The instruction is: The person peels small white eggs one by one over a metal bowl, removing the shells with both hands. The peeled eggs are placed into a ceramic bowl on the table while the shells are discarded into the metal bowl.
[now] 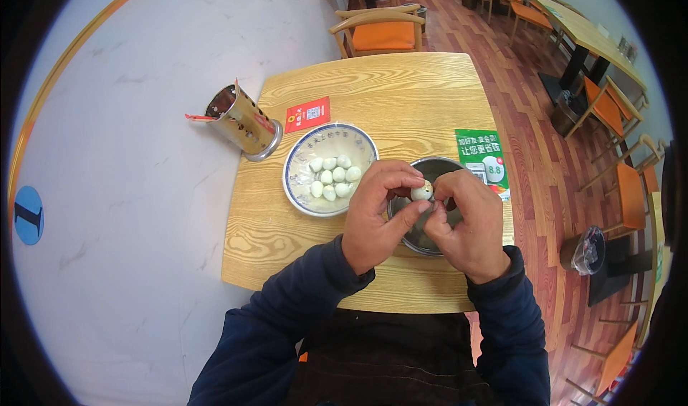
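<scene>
Both hands hold a small pale egg with dark spots (421,189) above a steel bowl (418,242). The thumb and fingers of my left hand (378,212) are closed on its left side. My right hand (469,227) grips it from the right with bent fingers pinched at its lower edge. To the left, a white bowl with a blue rim (295,200) holds several small pale, smooth eggs (330,177). The inside of the steel bowl is mostly hidden behind my hands.
The wooden table (373,87) carries a steel canister (244,130), a red card (299,116) and a green card (473,144). A white wall (129,191) stands left. Chairs (383,33), other tables (566,26) and a lined bin (580,255) stand beyond, on the wooden floor.
</scene>
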The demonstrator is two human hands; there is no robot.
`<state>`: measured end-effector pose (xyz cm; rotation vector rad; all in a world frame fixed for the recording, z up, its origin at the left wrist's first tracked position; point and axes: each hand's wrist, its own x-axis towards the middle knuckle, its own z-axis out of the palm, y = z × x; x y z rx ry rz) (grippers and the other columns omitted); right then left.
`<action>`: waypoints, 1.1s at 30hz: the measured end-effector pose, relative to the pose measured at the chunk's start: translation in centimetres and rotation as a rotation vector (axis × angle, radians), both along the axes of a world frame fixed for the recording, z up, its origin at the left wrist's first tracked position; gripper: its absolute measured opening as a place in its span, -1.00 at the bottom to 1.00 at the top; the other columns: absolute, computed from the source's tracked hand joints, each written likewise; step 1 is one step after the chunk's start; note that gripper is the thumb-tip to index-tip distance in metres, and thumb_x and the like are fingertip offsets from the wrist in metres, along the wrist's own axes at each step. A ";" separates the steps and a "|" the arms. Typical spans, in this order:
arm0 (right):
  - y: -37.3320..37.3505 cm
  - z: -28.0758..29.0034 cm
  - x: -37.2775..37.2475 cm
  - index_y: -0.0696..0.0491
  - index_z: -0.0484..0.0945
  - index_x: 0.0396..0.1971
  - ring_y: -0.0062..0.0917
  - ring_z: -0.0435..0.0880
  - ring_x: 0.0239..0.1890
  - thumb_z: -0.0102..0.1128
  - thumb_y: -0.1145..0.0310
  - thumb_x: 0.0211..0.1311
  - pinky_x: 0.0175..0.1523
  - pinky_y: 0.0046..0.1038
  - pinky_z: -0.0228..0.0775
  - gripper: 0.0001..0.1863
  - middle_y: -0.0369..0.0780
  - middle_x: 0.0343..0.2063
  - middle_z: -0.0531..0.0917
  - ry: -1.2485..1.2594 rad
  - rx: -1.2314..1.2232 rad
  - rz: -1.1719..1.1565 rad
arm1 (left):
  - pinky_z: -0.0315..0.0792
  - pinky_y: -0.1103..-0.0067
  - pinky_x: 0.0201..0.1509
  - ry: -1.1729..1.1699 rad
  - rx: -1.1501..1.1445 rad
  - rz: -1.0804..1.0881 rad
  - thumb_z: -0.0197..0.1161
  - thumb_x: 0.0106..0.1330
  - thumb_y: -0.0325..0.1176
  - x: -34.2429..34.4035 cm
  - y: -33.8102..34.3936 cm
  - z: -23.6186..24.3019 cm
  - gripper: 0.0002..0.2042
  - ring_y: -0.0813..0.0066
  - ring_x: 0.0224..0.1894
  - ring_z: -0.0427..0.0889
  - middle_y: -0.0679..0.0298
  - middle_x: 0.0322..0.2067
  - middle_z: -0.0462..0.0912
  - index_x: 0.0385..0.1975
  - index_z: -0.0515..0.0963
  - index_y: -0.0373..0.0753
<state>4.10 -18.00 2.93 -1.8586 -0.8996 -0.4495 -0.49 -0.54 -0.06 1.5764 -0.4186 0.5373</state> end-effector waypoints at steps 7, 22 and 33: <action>-0.2 0.0 -0.2 0.16 0.52 -0.30 -0.39 0.63 -0.42 0.19 0.70 0.01 -0.25 -0.44 0.51 -0.78 -0.16 -0.39 0.63 0.078 0.027 -0.029 | 0.51 0.53 0.25 0.158 -0.235 -0.120 0.29 0.43 -0.64 0.0 -0.2 0.0 -0.67 0.51 0.11 0.60 0.20 0.12 0.55 0.15 0.48 -0.33; -1.8 0.7 1.0 0.16 0.56 -0.27 -0.45 0.64 -0.34 0.24 0.72 0.09 -0.22 -0.47 0.49 -0.79 -0.19 -0.37 0.65 -0.200 -0.102 -0.133 | 0.52 0.50 0.23 0.143 -0.191 -0.048 0.29 0.45 -0.59 0.1 -0.1 -0.2 -0.68 0.49 0.07 0.64 0.14 0.11 0.64 0.16 0.46 -0.33; -0.8 2.0 -0.2 0.13 0.64 -0.03 -0.25 0.68 -0.25 0.41 0.67 0.16 -0.15 -0.36 0.57 -0.64 -0.11 -0.18 0.64 0.049 -0.101 0.107 | 0.44 0.41 0.35 0.157 -0.082 -0.034 0.29 0.44 -0.60 0.0 0.1 -0.1 -0.55 0.41 0.16 0.61 0.10 0.07 0.64 0.28 0.34 -0.32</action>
